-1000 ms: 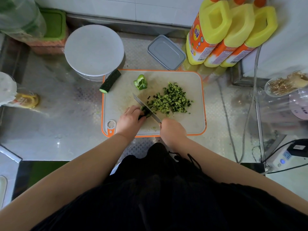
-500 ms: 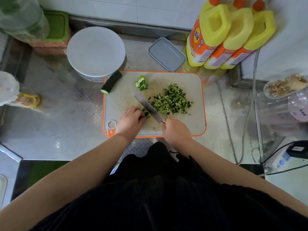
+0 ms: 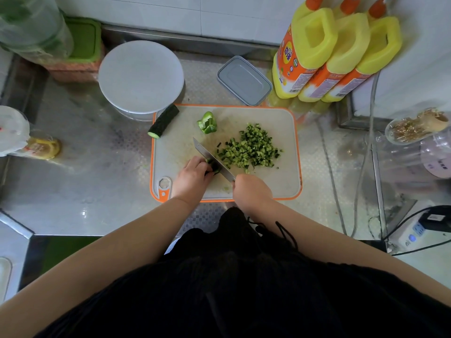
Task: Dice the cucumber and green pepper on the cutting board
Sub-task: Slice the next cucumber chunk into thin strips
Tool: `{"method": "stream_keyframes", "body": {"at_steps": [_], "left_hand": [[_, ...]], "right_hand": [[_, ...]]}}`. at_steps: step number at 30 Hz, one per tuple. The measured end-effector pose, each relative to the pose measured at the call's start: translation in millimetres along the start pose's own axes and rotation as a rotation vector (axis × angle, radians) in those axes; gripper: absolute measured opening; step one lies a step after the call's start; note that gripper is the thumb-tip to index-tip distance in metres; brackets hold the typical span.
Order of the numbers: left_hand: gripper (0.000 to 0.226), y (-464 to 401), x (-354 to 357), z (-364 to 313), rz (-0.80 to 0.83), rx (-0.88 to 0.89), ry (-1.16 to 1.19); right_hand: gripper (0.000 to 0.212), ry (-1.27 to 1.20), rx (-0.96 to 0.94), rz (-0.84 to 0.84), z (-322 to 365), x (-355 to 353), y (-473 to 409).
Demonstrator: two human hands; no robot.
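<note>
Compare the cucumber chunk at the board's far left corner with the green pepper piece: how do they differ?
The cucumber chunk is a dark, bumpy cylinder with one pale cut end; the green pepper piece is bright, glossy and irregular, curled open. The cucumber chunk lies slanted over the cutting board's orange rim, partly on the counter; the green pepper piece sits fully on the board. Both are undiced, and neither hand touches them.

- Board (image 3: 280, 186) at counter (image 3: 85, 191) centre.
- Dice (image 3: 249, 150) on board toward 2 o'clock.
- Pepper (image 3: 207, 123) at 12.
- Cucumber end (image 3: 163, 121) overhangs 11 corner.
- Lid (image 3: 141, 74) beyond, at 11.
- Bottles (image 3: 329, 57) at 1.
</note>
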State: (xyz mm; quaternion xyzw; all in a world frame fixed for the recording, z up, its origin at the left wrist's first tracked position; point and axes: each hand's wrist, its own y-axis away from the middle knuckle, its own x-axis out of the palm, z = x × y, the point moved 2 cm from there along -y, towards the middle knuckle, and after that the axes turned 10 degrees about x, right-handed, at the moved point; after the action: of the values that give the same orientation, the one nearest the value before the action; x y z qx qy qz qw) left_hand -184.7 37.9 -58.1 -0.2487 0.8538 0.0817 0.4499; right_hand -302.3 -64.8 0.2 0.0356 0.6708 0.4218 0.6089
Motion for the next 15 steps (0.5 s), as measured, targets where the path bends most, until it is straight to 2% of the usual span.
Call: {"method": "stream_keyframes", "body": {"at_steps": [9, 15], "left_hand": [[0.008, 1.8, -1.2, 1.1, -0.028, 0.052, 0.012], [0.007, 6.6, -6.3, 0.8, -0.068, 0.111, -0.014]], "right_hand": [[0.029, -0.166, 0.039, 0.024, -10.9, 0.9, -5.2], [0.034, -0.097, -0.020, -0.045, -10.9, -2.0, 6.6]]}}
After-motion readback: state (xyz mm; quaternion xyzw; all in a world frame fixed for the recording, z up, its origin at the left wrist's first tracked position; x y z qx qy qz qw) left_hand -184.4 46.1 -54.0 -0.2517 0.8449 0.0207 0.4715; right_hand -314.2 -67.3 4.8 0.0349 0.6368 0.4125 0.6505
